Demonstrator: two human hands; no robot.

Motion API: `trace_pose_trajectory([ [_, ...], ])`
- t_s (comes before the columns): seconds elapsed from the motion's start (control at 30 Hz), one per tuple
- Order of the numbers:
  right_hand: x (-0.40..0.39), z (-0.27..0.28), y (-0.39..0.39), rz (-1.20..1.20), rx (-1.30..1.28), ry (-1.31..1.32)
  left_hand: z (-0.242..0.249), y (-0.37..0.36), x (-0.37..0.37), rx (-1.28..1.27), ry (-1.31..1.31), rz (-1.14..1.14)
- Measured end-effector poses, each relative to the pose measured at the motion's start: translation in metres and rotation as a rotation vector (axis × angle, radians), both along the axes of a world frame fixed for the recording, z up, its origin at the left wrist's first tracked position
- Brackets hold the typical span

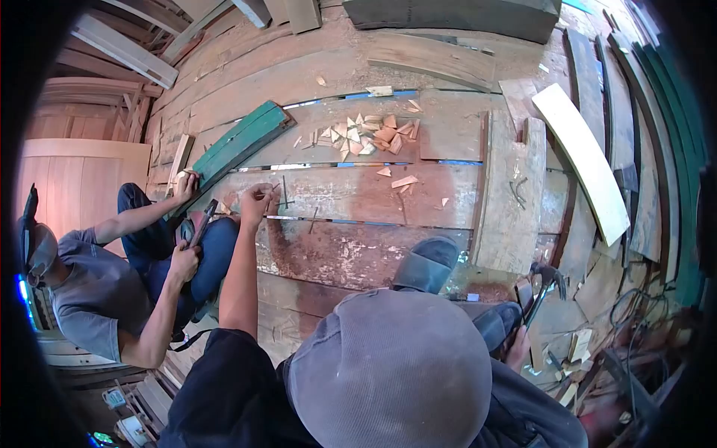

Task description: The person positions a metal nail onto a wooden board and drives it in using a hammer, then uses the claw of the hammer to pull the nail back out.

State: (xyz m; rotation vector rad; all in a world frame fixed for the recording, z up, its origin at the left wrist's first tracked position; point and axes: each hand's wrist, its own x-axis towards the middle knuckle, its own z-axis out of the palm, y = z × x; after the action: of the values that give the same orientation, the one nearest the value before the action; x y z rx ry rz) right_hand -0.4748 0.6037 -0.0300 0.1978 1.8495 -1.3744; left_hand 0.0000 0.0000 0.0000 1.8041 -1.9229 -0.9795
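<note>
My left hand [258, 201] is raised over the floorboards with thumb and fingers pinched together. What they hold, if anything, is too small to make out. Thin dark nail-like pieces [284, 196] show just beside those fingers. Low on the right, my right hand [517, 349] grips the handle of a claw hammer [549, 279], its head up beside my sandalled foot [499, 324]. My other sandal [427, 263] rests on the planks. Ahead lies a pile of small wood offcuts [367, 136], many of them triangular.
At left a co-worker [93, 261] squats, one hand on a green beam [239, 142], the other holding a hammer-like tool [203, 222]. A pale board [582, 160] and a worn plank [511, 201] lie right. A heavy timber [452, 16] lies at the back; cables [635, 306] tangle lower right.
</note>
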Motion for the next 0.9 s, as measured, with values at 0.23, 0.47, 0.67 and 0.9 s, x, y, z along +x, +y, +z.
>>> trace_pose_trajectory([
  [0.23,0.010,0.026,-0.023,0.050,0.047,0.073,-0.003,-0.015,0.007,-0.025,-0.013,-0.047],
  [0.47,0.007,0.014,-0.010,0.080,0.072,0.059,0.042,0.024,-0.090,-0.148,-0.138,-0.256],
  [0.67,0.003,0.009,-0.005,0.168,0.049,0.187,0.047,0.101,-0.224,-0.323,-0.027,-0.969],
  [0.9,0.009,0.017,-0.016,0.228,0.074,0.351,0.006,0.068,-0.267,-0.432,-0.142,-1.142],
])
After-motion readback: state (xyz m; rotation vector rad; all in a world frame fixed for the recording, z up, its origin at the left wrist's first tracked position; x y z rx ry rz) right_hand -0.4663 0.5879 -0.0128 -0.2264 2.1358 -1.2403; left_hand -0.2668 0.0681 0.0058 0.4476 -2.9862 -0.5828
